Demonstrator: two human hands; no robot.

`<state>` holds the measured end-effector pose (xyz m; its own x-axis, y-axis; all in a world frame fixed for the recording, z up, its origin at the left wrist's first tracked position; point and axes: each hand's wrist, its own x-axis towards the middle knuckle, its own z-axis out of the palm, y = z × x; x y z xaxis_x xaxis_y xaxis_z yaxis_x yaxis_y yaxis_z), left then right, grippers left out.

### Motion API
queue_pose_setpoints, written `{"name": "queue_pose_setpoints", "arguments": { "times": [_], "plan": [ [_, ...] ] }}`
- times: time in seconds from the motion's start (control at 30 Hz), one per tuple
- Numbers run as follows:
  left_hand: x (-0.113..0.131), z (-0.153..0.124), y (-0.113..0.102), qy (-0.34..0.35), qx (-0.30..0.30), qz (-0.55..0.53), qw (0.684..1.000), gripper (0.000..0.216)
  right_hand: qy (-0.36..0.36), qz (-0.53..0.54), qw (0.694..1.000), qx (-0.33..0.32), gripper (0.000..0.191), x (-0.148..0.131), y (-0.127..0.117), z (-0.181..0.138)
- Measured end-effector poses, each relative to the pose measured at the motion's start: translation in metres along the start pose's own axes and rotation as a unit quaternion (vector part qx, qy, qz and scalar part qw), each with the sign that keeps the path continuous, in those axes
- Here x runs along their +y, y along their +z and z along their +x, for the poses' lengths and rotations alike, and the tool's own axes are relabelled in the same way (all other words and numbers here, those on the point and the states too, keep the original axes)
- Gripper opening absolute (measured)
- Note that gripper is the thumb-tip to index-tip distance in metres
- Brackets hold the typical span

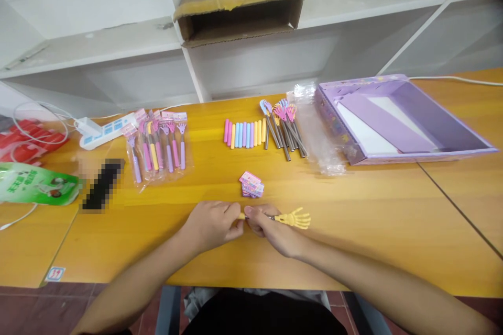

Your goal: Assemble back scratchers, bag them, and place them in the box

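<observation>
Near the table's front edge, my right hand (271, 227) is closed around the metal rod of a back scratcher with a yellow hand-shaped head (294, 218) pointing right. My left hand (218, 225) is closed on a yellow handle sleeve (241, 216), most of it hidden by the fingers. Sleeve and rod meet between the two hands; how far the rod is in cannot be made out. Just beyond the hands lies a small pile of printed cards (251, 184). Farther back are a row of pastel handle sleeves (245, 134) and several back scratchers with bare metal rods (283, 125).
Bagged back scratchers (159, 146) lie at left, by a white power strip (110, 132) and a green pouch (39, 183). A clear plastic bag pile (320, 136) rests against a purple box (356, 157) at right. A cardboard box (241, 5) sits on the shelf.
</observation>
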<state>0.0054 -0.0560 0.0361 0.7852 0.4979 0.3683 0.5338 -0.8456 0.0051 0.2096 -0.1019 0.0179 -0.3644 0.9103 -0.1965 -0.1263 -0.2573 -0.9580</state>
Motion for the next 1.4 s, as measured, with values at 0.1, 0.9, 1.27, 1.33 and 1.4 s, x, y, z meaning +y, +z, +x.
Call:
{"name": "queue_pose_setpoints", "arguments": {
  "times": [0.1, 0.9, 1.27, 1.33, 1.4],
  "plan": [
    [-0.004, -0.003, -0.001, -0.004, -0.035, 0.003, 0.999, 0.023, 0.017, 0.043, 0.999, -0.008, 0.068, -0.004, 0.003, -0.001],
    [-0.036, 0.008, -0.004, 0.037, 0.04, 0.075, 0.996, 0.036, -0.049, 0.02, 0.998, 0.026, 0.069, -0.008, 0.005, 0.001],
    [-0.05, 0.011, -0.019, 0.061, 0.106, 0.161, 0.979, 0.039, -0.071, 0.017, 0.997, 0.027, 0.066, 0.002, 0.004, 0.001],
    [-0.052, 0.009, -0.016, 0.062, 0.107, 0.156, 0.98, 0.039, -0.074, 0.006, 0.997, 0.022, 0.067, -0.001, 0.004, 0.0],
    [-0.054, 0.005, -0.014, 0.062, 0.107, 0.152, 0.981, 0.039, -0.07, -0.009, 0.997, 0.016, 0.067, -0.004, 0.003, -0.002]
  ]
}}
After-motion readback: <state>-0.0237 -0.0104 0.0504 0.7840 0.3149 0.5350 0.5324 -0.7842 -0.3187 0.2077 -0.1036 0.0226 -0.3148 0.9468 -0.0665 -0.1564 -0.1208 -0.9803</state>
